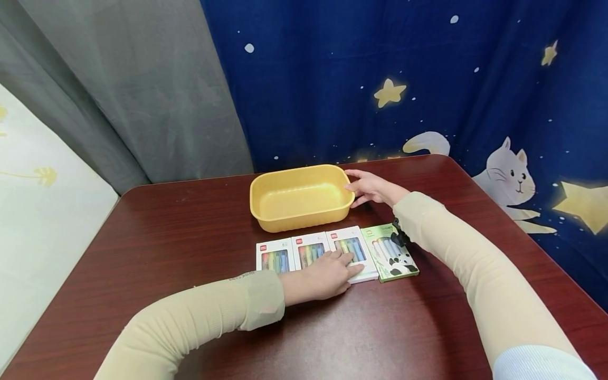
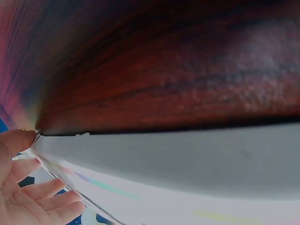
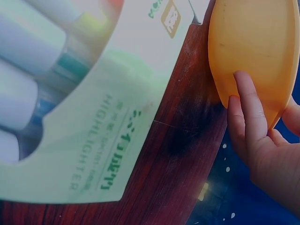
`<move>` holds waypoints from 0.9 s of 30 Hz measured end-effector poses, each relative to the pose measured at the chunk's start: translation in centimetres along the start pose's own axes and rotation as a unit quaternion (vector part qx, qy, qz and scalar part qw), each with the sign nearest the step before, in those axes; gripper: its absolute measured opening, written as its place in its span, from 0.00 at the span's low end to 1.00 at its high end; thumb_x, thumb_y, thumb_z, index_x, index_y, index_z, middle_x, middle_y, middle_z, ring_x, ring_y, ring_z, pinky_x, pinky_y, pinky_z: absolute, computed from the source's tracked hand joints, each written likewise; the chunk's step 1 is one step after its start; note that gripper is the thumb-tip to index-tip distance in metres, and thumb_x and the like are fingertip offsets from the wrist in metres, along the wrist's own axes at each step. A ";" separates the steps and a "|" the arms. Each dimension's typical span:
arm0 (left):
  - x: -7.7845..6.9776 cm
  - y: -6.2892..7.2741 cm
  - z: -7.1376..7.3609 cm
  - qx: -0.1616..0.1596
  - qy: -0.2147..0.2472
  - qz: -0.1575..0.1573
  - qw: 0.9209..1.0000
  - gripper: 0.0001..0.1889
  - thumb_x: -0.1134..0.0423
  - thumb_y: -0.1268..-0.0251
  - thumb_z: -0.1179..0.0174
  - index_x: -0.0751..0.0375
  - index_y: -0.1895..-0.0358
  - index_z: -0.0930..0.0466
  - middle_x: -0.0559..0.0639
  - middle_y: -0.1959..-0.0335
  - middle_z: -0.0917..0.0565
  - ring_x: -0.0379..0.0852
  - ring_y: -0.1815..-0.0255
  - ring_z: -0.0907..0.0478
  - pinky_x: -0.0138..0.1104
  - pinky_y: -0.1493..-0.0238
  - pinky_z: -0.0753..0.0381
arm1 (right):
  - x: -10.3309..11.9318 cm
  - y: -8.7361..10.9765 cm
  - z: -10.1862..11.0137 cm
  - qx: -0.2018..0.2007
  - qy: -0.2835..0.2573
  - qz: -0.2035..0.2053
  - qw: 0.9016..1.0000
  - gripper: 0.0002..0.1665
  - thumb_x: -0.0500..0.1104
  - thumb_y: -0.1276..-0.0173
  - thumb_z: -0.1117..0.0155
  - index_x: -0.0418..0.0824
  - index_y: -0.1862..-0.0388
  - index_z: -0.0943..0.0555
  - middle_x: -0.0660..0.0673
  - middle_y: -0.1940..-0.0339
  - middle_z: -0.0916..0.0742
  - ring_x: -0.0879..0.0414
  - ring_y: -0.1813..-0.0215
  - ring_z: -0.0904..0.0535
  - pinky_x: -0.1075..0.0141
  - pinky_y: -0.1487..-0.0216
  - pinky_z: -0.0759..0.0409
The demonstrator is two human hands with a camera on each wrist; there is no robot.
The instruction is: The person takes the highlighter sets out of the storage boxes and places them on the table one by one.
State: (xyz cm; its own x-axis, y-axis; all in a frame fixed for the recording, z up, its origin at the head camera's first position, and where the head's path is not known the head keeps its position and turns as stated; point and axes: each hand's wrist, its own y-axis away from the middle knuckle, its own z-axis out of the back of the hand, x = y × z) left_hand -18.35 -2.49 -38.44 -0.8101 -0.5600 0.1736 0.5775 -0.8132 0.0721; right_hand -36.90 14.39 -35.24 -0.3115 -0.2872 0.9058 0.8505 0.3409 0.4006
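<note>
A yellow plastic basket [image 1: 301, 218] stands toward the back of the table. My right hand [image 1: 372, 187] holds its right end, with the thumb over the rim and fingers along the outer wall. Before it lie three white highlighter boxes, the left box [image 1: 261, 254], the middle box [image 1: 301, 241] and the right box [image 1: 363, 232], side by side with a green panda-print highlighter box [image 1: 390, 253] at their right. My left hand [image 1: 325, 276] rests across the right white box, fingers spread on its face and thumb at the near edge. The forearm partly hides the other two.
The dark red wooden table [image 1: 199, 221] has rounded back corners. Behind it hang a grey curtain [image 1: 180, 95] and a blue star-patterned curtain [image 1: 323, 79]. A pale panel [image 1: 43, 200] stands along the left side.
</note>
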 end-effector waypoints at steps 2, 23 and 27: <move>0.1 0.1 0.1 -0.004 -0.001 -0.007 1.000 0.25 0.53 0.36 0.45 0.48 0.36 0.33 0.55 0.40 0.29 0.52 0.43 0.29 0.39 0.43 0.28 | 0.0 0.0 0.0 0.001 -0.002 0.002 1.000 0.38 0.35 0.29 0.52 0.50 0.26 0.55 0.33 0.35 0.33 0.52 0.59 0.20 0.55 0.61 0.18; 4.9 1.6 1.9 -0.139 0.154 0.064 0.976 0.26 0.60 0.38 0.43 0.63 0.37 0.34 0.62 0.38 0.31 0.55 0.37 0.34 0.43 0.36 0.37 | 0.1 0.1 -0.2 0.002 0.009 0.003 1.000 0.38 0.35 0.29 0.53 0.49 0.26 0.56 0.33 0.34 0.34 0.50 0.57 0.21 0.53 0.58 0.19; 8.9 2.6 3.0 -0.182 0.202 0.161 0.949 0.26 0.62 0.37 0.45 0.64 0.36 0.36 0.61 0.36 0.33 0.55 0.36 0.36 0.44 0.35 0.38 | 0.1 0.1 -0.2 -0.003 0.007 0.001 1.000 0.38 0.35 0.29 0.52 0.49 0.26 0.56 0.33 0.35 0.33 0.53 0.62 0.20 0.54 0.61 0.18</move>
State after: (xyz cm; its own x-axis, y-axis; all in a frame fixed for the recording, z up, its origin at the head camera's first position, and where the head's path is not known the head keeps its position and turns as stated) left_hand -23.75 -9.12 -33.72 -0.6124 -0.7442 -0.2667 0.7882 -0.5492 -0.2777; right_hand -36.71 14.24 -35.13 -0.3050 -0.2985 0.9044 0.8535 0.3356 0.3986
